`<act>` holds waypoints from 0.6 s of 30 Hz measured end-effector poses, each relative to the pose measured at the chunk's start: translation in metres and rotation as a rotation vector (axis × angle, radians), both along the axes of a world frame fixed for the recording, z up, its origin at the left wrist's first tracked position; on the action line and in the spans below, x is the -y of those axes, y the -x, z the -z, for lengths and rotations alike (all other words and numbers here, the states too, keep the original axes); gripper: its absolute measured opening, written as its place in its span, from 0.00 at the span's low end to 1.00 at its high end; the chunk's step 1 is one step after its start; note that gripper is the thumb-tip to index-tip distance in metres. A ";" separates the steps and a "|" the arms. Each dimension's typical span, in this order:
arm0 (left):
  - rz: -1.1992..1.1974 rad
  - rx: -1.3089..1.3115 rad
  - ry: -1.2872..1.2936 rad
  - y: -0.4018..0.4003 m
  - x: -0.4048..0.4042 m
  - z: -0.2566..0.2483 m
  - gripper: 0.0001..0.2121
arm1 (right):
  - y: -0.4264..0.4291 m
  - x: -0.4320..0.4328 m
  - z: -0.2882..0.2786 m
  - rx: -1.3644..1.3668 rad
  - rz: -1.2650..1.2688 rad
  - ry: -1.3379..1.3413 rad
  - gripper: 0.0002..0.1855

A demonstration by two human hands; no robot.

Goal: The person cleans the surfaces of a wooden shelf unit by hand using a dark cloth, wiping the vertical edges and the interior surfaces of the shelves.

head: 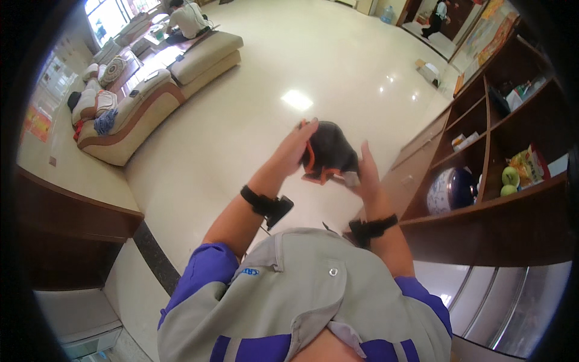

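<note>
In front of my chest, above the tiled floor, I hold a black cloth item with orange trim (332,147), perhaps a cap or a pouch; its exact kind cannot be told. My left hand (301,147) lies against its left side, with the fingers near the orange edge. On its right side is my right hand (367,171), thumb side up, beside a small grey part of the item. Both wrists wear black straps, and a black device sits on the left one. The far fingers of both hands are partly hidden behind the item.
A wooden shelf unit (486,135) with a blue-and-white vase (448,190), green fruit (510,181) and packets stands to the right. A beige sofa (135,113) stands at the upper left, where a person sits. Another person is in the doorway at the upper right.
</note>
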State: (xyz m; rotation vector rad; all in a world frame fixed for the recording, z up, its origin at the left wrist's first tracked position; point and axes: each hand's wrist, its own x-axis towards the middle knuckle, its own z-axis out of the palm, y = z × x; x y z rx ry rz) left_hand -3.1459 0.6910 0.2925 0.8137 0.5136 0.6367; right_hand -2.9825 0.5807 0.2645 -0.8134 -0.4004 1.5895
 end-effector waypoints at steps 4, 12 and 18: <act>0.081 -0.001 0.079 0.009 0.003 -0.002 0.15 | -0.012 -0.002 -0.005 0.357 0.085 -0.058 0.19; 0.216 0.158 -0.033 0.025 0.005 -0.039 0.15 | -0.053 0.035 -0.026 0.243 0.430 -0.150 0.12; 0.097 0.463 0.223 0.034 -0.012 -0.020 0.22 | -0.064 0.053 -0.051 0.133 0.636 -0.251 0.13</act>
